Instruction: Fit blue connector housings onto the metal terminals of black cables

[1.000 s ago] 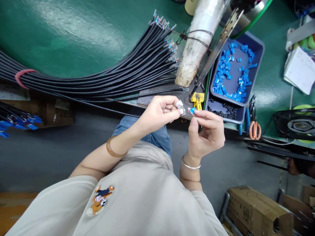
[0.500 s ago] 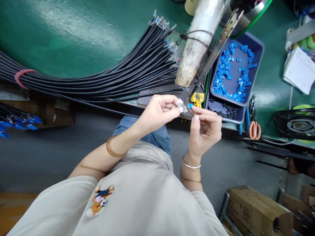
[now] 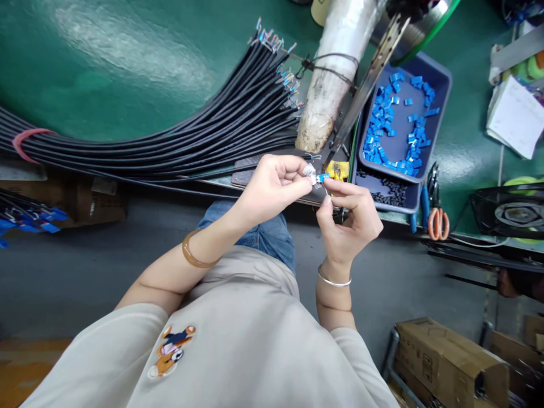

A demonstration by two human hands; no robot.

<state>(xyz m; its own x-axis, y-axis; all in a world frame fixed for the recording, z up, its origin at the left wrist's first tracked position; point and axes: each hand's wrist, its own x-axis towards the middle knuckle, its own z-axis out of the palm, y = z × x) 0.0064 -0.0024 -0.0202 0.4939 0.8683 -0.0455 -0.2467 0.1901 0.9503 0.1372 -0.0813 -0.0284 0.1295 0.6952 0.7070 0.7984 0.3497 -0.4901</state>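
Note:
My left hand (image 3: 278,184) is closed in a pinch, with white coverings on its fingertips. One black cable (image 3: 204,191) runs toward it from the bundle, and its end is hidden in the fingers. A small blue connector (image 3: 323,177) sits right at those fingertips. My right hand (image 3: 351,212) reaches it from the other side, index finger against the connector and thumb just below. A thin light strand (image 3: 326,190) shows between the right thumb and the connector; what it is I cannot tell. Behind the hands is a yellow piece (image 3: 339,170).
A large bundle of black cables (image 3: 140,144) with stripped ends lies on the green bench (image 3: 127,62). A wrapped pole (image 3: 327,96) stands close beyond the hands. At right are a bin (image 3: 440,107) of blue connectors, a lower tray (image 3: 410,207) of small black parts, and orange-handled scissors (image 3: 437,224).
My right hand has brought the blue connector left, up to the left fingertips, closing the small gap between them. The view has shifted slightly.

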